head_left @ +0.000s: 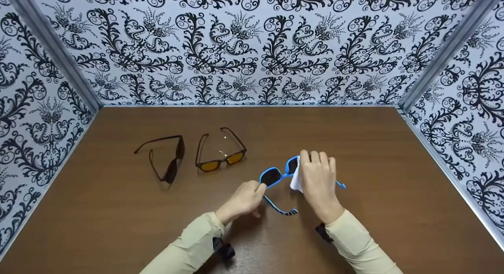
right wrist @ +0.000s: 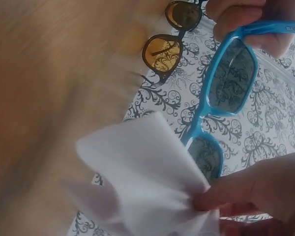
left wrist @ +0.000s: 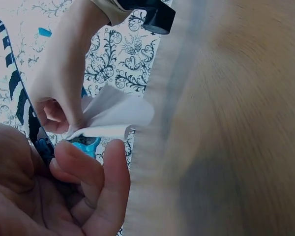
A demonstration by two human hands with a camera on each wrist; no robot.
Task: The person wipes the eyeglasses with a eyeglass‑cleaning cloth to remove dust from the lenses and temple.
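Observation:
Blue-framed sunglasses (head_left: 271, 177) with dark lenses are held up over the table by my left hand (head_left: 243, 197), which pinches them at the hinge corner of one lens. One temple (left wrist: 20, 101), striped black and white inside, shows in the left wrist view. My right hand (head_left: 319, 183) grips a folded white cloth (right wrist: 142, 167) between thumb and fingers, against the other lens. In the right wrist view the cloth and thumb cover part of that lens (right wrist: 205, 155); the nearer-to-left-hand lens (right wrist: 233, 76) is uncovered.
On the brown table (head_left: 118, 211), black-framed glasses with yellow lenses (head_left: 210, 166) lie with temples unfolded. Left of them rest dark sunglasses (head_left: 171, 171), also unfolded. Patterned black-and-white panels (head_left: 244, 49) enclose the table at the back and both sides.

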